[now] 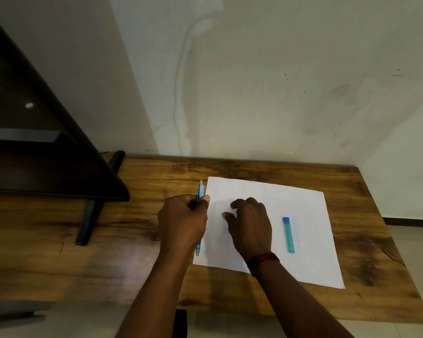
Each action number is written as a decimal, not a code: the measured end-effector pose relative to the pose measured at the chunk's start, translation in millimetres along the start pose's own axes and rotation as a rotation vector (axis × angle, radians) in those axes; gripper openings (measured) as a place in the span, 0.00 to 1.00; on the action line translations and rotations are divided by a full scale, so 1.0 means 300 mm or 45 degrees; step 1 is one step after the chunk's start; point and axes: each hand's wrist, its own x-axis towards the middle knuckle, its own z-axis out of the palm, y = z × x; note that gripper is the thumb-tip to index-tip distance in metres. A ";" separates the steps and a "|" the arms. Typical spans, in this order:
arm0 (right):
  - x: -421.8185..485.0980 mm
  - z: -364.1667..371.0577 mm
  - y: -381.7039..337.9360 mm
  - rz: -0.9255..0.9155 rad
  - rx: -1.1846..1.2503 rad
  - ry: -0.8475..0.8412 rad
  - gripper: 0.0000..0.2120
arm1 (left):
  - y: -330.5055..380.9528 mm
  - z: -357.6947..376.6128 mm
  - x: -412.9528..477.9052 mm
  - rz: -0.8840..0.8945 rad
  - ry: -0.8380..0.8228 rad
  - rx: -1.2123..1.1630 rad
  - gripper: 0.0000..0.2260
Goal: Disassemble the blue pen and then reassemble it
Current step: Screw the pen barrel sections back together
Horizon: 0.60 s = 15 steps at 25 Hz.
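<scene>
A slim blue pen (201, 190) lies lengthwise along the left edge of a white sheet of paper (303, 240) on the wooden table (132, 228). My left hand (182, 220) is closed around the pen's middle; its upper end sticks out past my thumb and its tip shows below my wrist. My right hand (250, 224) hovers over the paper just right of the left hand, fingers curled and apart, holding nothing. A teal pen cap with a blue end (288, 234) lies on the paper to the right of that hand.
A dark monitor or TV on a black stand (87, 223) fills the table's left side. A pale wall rises directly behind the table. The table's right and front edges drop to a tiled floor (410, 240).
</scene>
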 end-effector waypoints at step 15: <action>0.037 -0.206 -0.019 0.231 0.661 0.001 0.05 | 0.023 0.037 -0.030 0.093 -0.150 0.040 0.14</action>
